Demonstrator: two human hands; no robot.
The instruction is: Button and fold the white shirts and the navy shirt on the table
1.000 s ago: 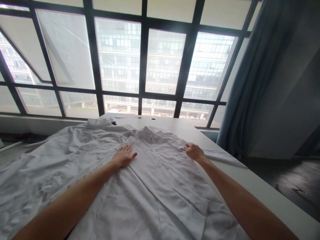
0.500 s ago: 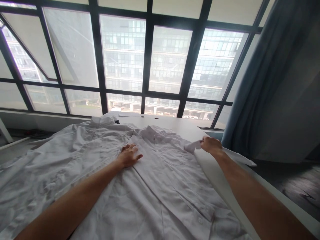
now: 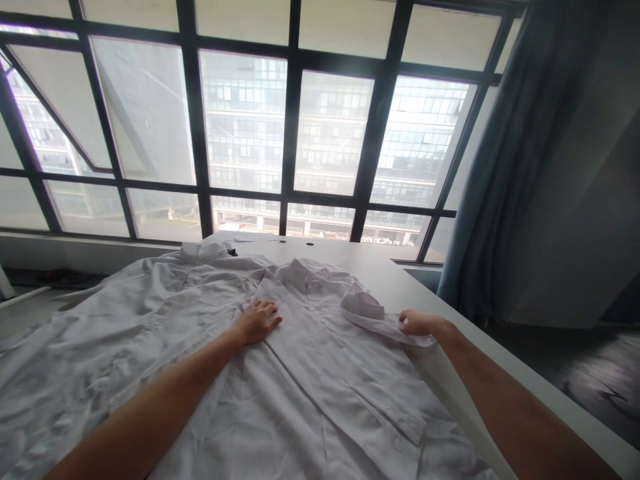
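A white shirt [image 3: 320, 360] lies spread across the table, with its collar toward the window. My left hand [image 3: 256, 323] rests palm down on the front of it, fingers a little apart. At the right edge, my right hand [image 3: 419, 323] pinches the shirt's sleeve [image 3: 373, 323], which is bent back over the shirt's side. A button and a slit opening show low on the right. More wrinkled white fabric [image 3: 115, 333] lies to the left; whether it is a separate garment I cannot tell.
The white tabletop [image 3: 375, 267] shows behind and to the right of the shirt. A large dark-framed window [image 3: 295, 133] stands beyond it. A blue-grey curtain [image 3: 493, 200] hangs at the right. A small dark object [image 3: 231, 253] sits by the far fabric.
My right hand has drawn the sleeve in toward me; it stretched out to the right before and now folds over the shirt's side. My left hand stays on the shirt.
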